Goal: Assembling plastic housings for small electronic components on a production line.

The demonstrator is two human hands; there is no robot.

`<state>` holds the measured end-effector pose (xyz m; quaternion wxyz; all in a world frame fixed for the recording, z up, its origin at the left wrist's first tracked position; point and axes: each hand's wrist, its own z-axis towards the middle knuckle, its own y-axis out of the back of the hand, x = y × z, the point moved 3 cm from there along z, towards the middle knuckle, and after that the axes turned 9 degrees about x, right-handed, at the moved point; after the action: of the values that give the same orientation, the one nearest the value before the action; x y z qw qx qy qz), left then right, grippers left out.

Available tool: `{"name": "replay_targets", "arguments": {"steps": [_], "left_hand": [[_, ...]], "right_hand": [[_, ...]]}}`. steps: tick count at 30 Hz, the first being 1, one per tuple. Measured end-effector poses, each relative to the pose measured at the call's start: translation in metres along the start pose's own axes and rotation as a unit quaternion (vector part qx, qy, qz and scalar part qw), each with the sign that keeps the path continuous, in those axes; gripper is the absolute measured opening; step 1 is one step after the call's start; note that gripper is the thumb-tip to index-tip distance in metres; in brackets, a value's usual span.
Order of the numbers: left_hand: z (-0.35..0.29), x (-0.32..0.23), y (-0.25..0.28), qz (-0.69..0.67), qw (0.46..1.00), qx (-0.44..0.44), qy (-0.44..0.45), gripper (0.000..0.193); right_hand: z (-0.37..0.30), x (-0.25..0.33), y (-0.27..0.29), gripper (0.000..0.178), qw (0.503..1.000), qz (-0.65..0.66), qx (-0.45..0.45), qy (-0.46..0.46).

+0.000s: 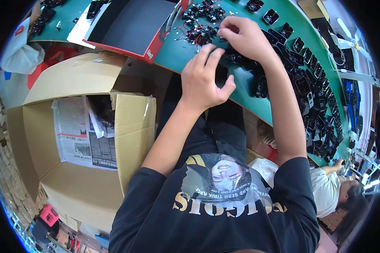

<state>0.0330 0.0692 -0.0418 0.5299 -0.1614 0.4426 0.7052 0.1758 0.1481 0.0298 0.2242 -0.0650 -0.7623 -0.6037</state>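
Note:
My right hand (247, 39) is over the green table (244, 80), its thumb and index finger pinched together beside a pile of small black parts with red wires (200, 27). Whatever lies between those fingertips is too small or hidden to make out. Nearer to me, my left hand (204, 80) hovers at the table's edge with fingers apart and thumb stretched out, and nothing shows in it. Dark pieces (236, 57) lie beneath the two hands, partly covered by them. Many black, frame-like housings (302, 84) spread over the table to the right of my right forearm.
A red box with a dark grey inside (150, 55) stands at the table's left part. Below it, an open cardboard box (135, 135) holds newspaper (74, 126). A white fan (346, 42) is at the far right. Another person (327, 189) sits at the right.

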Motion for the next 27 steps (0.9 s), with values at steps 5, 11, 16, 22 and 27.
{"name": "replay_targets", "arguments": {"steps": [5, 11, 16, 22, 27], "left_hand": [[0.017, 0.001, 0.004, -0.041, 0.999, -0.020, 0.013, 0.050], [0.023, -0.019, 0.031, -0.095, 0.993, 0.024, 0.063, 0.046], [0.029, -0.034, 0.035, -0.073, 0.996, 0.052, 0.028, 0.045], [0.030, -0.066, 0.039, -0.110, 0.992, 0.055, -0.010, 0.046], [0.018, -0.108, 0.041, -0.078, 0.996, 0.049, 0.011, 0.046]], "right_hand": [[-0.019, -0.005, 0.013, 0.012, 0.971, 0.221, -0.073, 0.053], [-0.061, 0.021, 0.008, 0.013, 0.899, 0.386, -0.153, 0.142], [-0.088, 0.022, 0.023, 0.018, 0.905, 0.357, -0.174, 0.155], [-0.138, 0.010, 0.036, 0.029, 0.902, 0.335, -0.229, 0.147], [-0.186, 0.042, 0.024, 0.037, 0.866, 0.385, -0.265, 0.177]]}}
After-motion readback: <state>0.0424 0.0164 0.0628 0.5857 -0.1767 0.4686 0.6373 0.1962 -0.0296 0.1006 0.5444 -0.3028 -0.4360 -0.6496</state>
